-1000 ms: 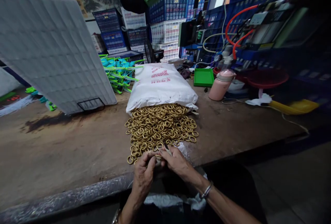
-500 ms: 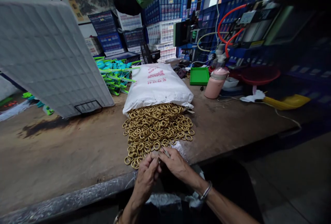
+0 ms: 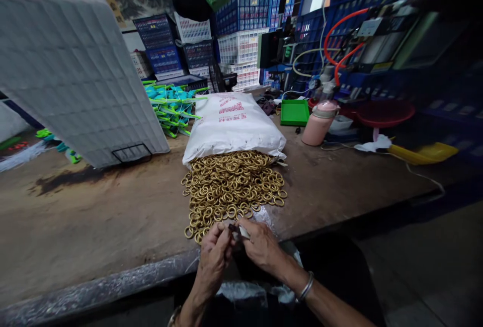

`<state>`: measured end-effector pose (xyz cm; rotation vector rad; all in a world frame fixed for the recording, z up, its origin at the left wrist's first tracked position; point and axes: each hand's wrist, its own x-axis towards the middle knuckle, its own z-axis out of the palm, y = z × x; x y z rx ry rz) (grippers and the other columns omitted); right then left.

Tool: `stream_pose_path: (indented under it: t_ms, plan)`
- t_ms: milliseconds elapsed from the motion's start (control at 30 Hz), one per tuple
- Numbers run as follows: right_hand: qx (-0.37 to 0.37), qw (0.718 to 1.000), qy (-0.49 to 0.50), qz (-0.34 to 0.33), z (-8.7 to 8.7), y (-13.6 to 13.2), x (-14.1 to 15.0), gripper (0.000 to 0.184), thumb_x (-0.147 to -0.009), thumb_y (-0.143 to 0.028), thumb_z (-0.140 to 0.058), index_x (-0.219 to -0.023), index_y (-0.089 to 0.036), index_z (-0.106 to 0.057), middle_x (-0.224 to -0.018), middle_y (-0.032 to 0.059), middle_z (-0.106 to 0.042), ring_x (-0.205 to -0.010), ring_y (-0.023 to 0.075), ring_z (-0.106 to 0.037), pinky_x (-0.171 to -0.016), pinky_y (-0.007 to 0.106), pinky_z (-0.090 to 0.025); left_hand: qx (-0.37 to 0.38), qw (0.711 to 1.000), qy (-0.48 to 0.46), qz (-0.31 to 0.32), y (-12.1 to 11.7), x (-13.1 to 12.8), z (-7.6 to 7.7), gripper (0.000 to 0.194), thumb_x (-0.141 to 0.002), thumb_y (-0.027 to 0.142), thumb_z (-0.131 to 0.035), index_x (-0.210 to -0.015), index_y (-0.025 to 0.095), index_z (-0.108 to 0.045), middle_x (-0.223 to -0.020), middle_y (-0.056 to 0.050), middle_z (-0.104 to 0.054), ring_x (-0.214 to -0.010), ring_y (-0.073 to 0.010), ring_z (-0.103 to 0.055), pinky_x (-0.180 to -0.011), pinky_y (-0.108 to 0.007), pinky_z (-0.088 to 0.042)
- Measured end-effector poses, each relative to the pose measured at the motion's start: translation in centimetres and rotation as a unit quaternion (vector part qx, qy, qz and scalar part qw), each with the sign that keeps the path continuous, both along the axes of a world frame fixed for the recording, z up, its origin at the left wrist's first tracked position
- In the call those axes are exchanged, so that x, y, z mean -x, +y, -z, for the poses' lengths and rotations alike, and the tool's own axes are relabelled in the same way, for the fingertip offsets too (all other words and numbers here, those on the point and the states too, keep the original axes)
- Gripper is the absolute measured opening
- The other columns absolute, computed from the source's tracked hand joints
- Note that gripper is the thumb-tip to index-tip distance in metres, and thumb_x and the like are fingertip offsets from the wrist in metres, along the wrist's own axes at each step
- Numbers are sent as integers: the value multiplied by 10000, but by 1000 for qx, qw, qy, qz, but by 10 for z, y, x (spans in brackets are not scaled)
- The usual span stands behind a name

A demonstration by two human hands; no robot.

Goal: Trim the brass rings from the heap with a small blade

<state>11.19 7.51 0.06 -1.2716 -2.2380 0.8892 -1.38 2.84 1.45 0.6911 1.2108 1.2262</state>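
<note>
My left hand (image 3: 216, 251) is closed in a pinch at the table's front edge, its thumb against the fingertips. What it pinches is too small to make out. Close beside it, my right hand (image 3: 262, 246) is closed too, thumb and forefinger together around a small pale object (image 3: 244, 232) of unclear kind. A tiny dark piece (image 3: 234, 228) shows between the two sets of fingertips. Just beyond both hands lies a heap of brass-coloured rings (image 3: 230, 186), spilling from the mouth of a white sack (image 3: 234, 128) with red print.
On the wooden table (image 3: 113, 216) a white padded panel (image 3: 94, 80) stands at left, beside green and blue plastic parts (image 3: 173, 103). A green tray (image 3: 294, 112), a pink bottle (image 3: 319, 126) and a yellow scoop (image 3: 424, 153) are at right. Stacked crates (image 3: 241, 10) fill the back.
My right hand has shifted slightly right, away from my left fingertips. A dark piece now shows between the hands, and more of the pale object is visible. The whole view has shifted slightly.
</note>
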Motion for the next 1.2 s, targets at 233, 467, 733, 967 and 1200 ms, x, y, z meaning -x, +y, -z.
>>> stream_pose_path:
  t_ms: [233,467,733,967,1200]
  plan:
    - [-25,992,-121,-34,1,0,2,278,-663,-71,-388,-883,-177,-520,-725,33,-613,-642,141,-513,-574,239,-254,-11,1000,10,2,-3,4,8,348,-697,495,-597,-675,180,-453,-497,80,-436,-368,-19,-282,-370,-145,-195]
    - [-36,987,-150,40,1,11,-5,249,-669,-58,-394,-845,-175,-526,-653,28,-587,-575,134,-481,-535,248,-214,5,995,-56,84,-22,-1,-2,297,-726,451,-591,-708,180,-469,-474,79,-458,-319,-12,-234,-340,-162,-139]
    - [-52,985,-121,110,4,20,-3,168,-738,-81,-413,-777,-198,-527,-647,14,-571,-606,134,-492,-553,235,-243,139,973,-104,148,-41,-8,41,290,-663,425,-624,-668,165,-494,-463,47,-484,-311,-25,-262,-310,-165,-125]
    - [-83,981,-141,100,7,21,6,205,-772,-130,-460,-953,-216,-506,-863,22,-631,-735,152,-556,-584,247,-252,261,957,-119,46,-45,-6,76,250,-626,341,-651,-600,117,-544,-463,23,-482,-332,-41,-334,-334,-167,-164]
    - [-98,975,-184,81,7,20,9,208,-798,-184,-471,-999,-225,-503,-851,30,-642,-729,167,-573,-588,261,-256,282,945,-155,-64,-35,-13,86,154,-728,131,-523,-593,80,-577,-513,-51,-562,-386,-87,-460,-356,-187,-288]
